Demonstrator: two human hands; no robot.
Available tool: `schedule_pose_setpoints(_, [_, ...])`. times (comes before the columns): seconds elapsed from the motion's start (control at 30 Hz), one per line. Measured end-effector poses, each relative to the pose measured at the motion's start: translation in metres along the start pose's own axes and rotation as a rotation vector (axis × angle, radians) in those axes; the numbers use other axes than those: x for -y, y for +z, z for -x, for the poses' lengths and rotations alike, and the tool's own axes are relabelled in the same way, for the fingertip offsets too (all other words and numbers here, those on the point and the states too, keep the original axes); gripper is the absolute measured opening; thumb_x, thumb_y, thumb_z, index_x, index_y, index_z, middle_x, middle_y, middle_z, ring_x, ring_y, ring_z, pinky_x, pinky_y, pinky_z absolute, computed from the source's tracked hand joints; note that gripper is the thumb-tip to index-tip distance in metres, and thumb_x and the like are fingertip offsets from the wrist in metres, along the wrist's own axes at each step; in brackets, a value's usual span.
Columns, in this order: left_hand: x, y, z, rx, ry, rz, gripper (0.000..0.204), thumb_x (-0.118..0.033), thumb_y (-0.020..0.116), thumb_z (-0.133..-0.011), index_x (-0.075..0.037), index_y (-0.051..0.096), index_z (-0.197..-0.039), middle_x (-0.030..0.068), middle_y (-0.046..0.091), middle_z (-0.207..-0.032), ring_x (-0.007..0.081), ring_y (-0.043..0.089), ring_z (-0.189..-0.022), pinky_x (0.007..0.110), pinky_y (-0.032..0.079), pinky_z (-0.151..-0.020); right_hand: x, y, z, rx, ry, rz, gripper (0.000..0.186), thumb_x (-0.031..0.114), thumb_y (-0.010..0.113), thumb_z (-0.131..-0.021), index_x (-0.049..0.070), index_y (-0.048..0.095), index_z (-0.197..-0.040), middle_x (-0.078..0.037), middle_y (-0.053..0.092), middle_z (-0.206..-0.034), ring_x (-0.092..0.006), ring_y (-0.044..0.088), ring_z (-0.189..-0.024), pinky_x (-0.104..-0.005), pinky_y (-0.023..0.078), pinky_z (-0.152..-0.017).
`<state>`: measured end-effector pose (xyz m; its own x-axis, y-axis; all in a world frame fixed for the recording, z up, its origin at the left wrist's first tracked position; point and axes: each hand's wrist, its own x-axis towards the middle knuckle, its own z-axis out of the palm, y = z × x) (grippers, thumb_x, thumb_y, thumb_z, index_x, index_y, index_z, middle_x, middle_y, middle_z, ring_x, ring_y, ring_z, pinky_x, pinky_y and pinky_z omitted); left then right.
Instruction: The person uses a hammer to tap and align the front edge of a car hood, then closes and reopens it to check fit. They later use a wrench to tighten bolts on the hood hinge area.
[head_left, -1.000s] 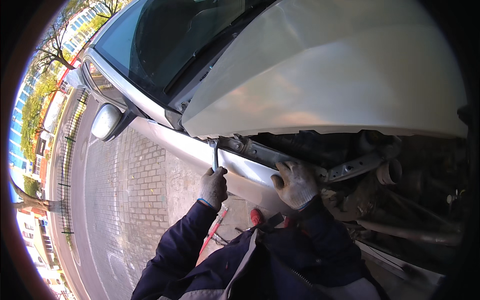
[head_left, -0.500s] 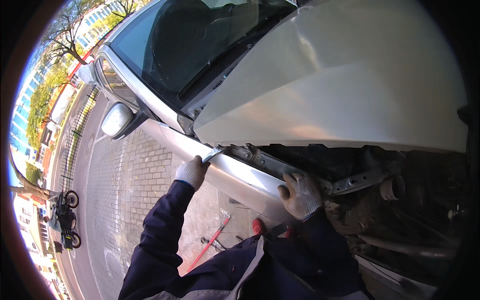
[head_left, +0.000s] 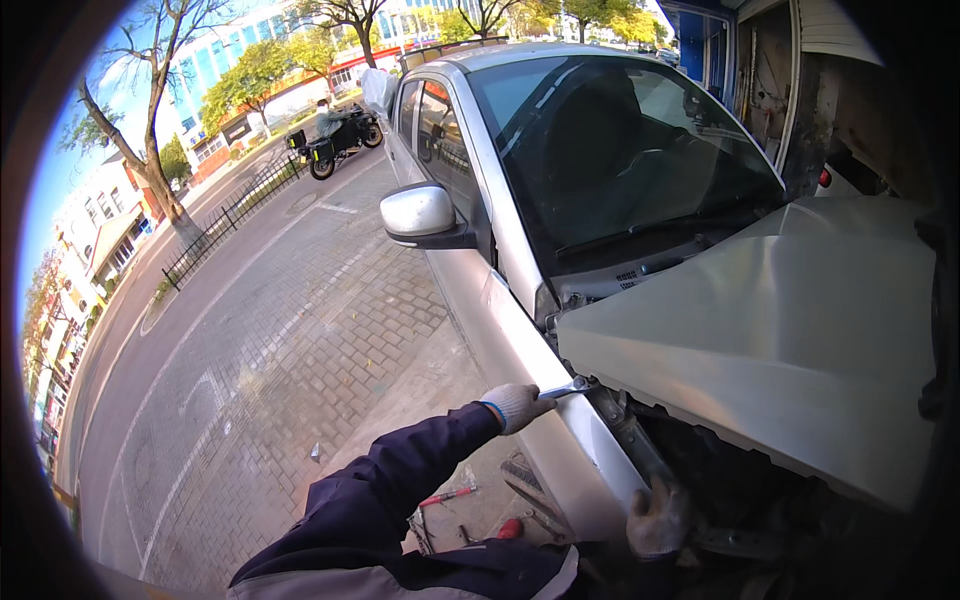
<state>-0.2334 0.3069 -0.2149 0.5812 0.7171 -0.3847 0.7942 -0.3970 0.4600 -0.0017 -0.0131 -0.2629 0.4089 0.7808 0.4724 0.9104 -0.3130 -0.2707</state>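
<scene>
My left hand (head_left: 518, 407), in a white knit glove, is closed around a metal wrench (head_left: 566, 389). The wrench's far end meets bolted metal by the fender's upper edge, close to the rear corner of the raised hood (head_left: 730, 335). Farther forward, my right hand (head_left: 658, 520), in a dirty glove, grips the inner edge of the silver fender (head_left: 590, 455); its fingertips are in shadow. Between the hands runs a bare metal rail (head_left: 640, 440) with bolts, beside the dark engine bay.
The car's side mirror (head_left: 420, 213) juts out beyond my left hand. By my red shoe (head_left: 511, 528), a red-handled tool (head_left: 447, 496) and several other tools lie on the ground. A person rides a motorcycle (head_left: 345, 140) on the road behind a fence (head_left: 235, 212).
My view has swung, bringing in more of the car's cabin, the street and a workshop opening at right. Both hands stay at about the same spots on the fender, the wrench still in my left.
</scene>
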Motion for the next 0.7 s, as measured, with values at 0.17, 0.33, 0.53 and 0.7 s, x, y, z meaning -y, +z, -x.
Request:
schedule_pose_setpoints(0.17, [0.002,-0.036,-0.027,0.064,0.095,-0.219,0.081,-0.075,0.055,-0.109,0.002,0.078,-0.121,0.0291,0.08,-0.112,0.046,0.078,-0.11,0.054,0.059,-0.096,0.004,0.001,0.0,-0.017,0.024,0.01,0.042,0.026,0.086,-0.091,0.007,0.079,-0.128,-0.018,0.072,-0.125,-0.0424,0.07,-0.116,-0.0546,0.059,-0.099])
schedule_pose_setpoints(0.33, [-0.035,0.046,0.012,0.111,-0.323,0.705,0.063,-0.063,0.054,-0.113,-0.004,0.074,-0.107,0.0066,0.064,-0.074,0.0243,0.06,-0.056,0.043,0.046,-0.051,0.007,-0.003,-0.004,-0.001,0.034,-0.02,0.044,0.03,0.086,-0.094,0.007,0.079,-0.131,-0.02,0.072,-0.126,-0.0418,0.071,-0.115,-0.0513,0.061,-0.096])
schedule_pose_setpoints(0.53, [-0.055,0.088,0.02,0.214,-0.388,1.364,0.055,-0.06,0.051,-0.116,-0.009,0.067,-0.106,-0.0033,0.041,-0.062,0.0146,0.034,-0.041,0.038,0.024,-0.041,0.006,-0.003,-0.004,-0.019,0.015,0.014,0.044,0.033,0.083,-0.097,0.008,0.079,-0.133,-0.019,0.071,-0.123,-0.0414,0.071,-0.115,-0.0507,0.062,-0.095])
schedule_pose_setpoints(0.7, [0.014,-0.005,-0.015,0.037,0.028,0.181,0.069,-0.065,0.053,-0.116,0.0,0.078,-0.117,0.0165,0.077,-0.094,0.0301,0.073,-0.083,0.044,0.057,-0.076,0.008,-0.006,-0.007,-0.05,-0.001,0.021,0.043,0.032,0.083,-0.097,0.009,0.079,-0.133,-0.016,0.071,-0.121,-0.0391,0.071,-0.112,-0.0492,0.062,-0.093])
